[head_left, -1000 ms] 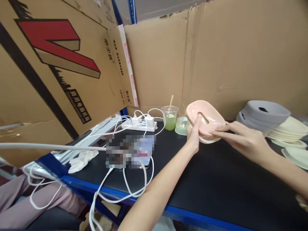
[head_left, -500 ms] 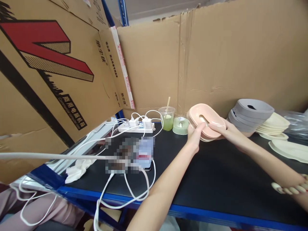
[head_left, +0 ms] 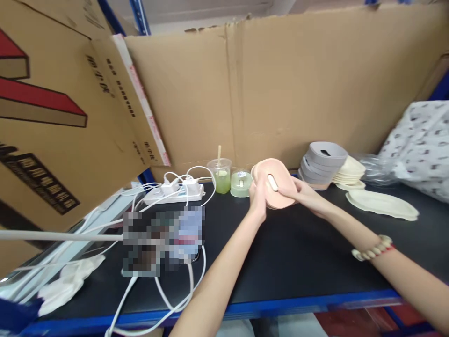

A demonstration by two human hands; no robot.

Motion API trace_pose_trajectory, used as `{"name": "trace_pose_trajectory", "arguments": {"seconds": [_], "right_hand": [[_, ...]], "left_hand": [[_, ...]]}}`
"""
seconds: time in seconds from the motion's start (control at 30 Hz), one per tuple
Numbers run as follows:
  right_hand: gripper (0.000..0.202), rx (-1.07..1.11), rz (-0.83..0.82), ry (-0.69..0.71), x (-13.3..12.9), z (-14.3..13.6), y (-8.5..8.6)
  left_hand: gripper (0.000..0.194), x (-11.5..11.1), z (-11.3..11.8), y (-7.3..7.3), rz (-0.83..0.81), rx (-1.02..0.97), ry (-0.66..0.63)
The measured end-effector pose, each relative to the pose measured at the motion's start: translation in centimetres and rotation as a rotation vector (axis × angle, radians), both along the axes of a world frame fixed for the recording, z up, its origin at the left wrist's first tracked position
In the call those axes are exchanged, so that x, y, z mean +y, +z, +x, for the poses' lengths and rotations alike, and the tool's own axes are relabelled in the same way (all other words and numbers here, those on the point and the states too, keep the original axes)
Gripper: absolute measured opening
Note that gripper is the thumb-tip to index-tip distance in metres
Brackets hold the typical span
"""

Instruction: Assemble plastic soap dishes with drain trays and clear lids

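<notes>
Both hands hold a pink rounded plastic box above the black table, its top tilted towards me. A slot in its middle shows a white oval piece. My left hand grips the left side, with the thumb over the front face. On the right side, my right hand holds the edge, and its thumb reaches to the white piece. The fingers behind the box are hidden. A smaller green box stands just left of the pink one. To its right is a stack of grey rounded shells with a dark slot on top.
Cream plates are stacked beside the grey shells, near a cream tray and clear plastic bags. A cup of green drink stands by a white power strip. Loose white cables cross the left side. Cardboard walls the back.
My view has swung right, bringing a patterned white bag into sight. The pink box has been tilted so its top faces me more, and my right thumb has moved against the white piece.
</notes>
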State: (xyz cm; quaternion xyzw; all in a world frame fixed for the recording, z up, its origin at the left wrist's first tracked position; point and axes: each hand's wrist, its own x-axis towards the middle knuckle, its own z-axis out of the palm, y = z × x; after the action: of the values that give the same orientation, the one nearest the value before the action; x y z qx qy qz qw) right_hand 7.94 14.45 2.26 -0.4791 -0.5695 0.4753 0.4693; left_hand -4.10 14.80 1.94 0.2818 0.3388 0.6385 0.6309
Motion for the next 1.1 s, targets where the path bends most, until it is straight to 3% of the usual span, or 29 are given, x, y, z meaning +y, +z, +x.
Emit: {"name": "trace_pose_trajectory", "arguments": {"seconds": [0.17,0.37,0.47,0.57,0.67,0.8,0.97,1.1], "right_hand": [[0.027,0.044,-0.034,-0.046,0.5,0.4,-0.3],[0.026,-0.001,-0.067,-0.066,0.5,0.4,-1.0],[0.031,-0.299,0.08,-0.1,0.3,0.6,-1.1],[0.028,-0.674,0.389,-0.274,0.2,1.8,0.0],[0.028,-0.676,0.602,-0.582,0.8,5.0,1.7],[0.026,-0.642,0.691,-0.945,2.6,12.3,2.7],[0.045,-0.759,0.372,-1.142,4.1,20.7,0.9],[0.064,-0.712,0.223,-1.08,4.9,23.8,-0.6]], "left_hand": [[0.028,-0.2,0.0,0.1,-0.047,0.099,-0.001],[0.019,-0.4,0.3,-0.2,-0.062,0.246,0.135],[0.017,-0.3,0.3,-0.4,-0.099,0.226,0.131],[0.017,-0.3,0.3,-0.2,-0.114,0.164,0.141],[0.023,-0.6,0.3,0.1,-0.155,0.113,0.142],[0.026,-1.1,0.8,0.2,-0.205,0.086,0.173],[0.024,-1.6,2.0,-0.5,-0.295,0.15,0.01],[0.025,-2.1,2.6,-1.1,-0.369,0.206,-0.122]]}}
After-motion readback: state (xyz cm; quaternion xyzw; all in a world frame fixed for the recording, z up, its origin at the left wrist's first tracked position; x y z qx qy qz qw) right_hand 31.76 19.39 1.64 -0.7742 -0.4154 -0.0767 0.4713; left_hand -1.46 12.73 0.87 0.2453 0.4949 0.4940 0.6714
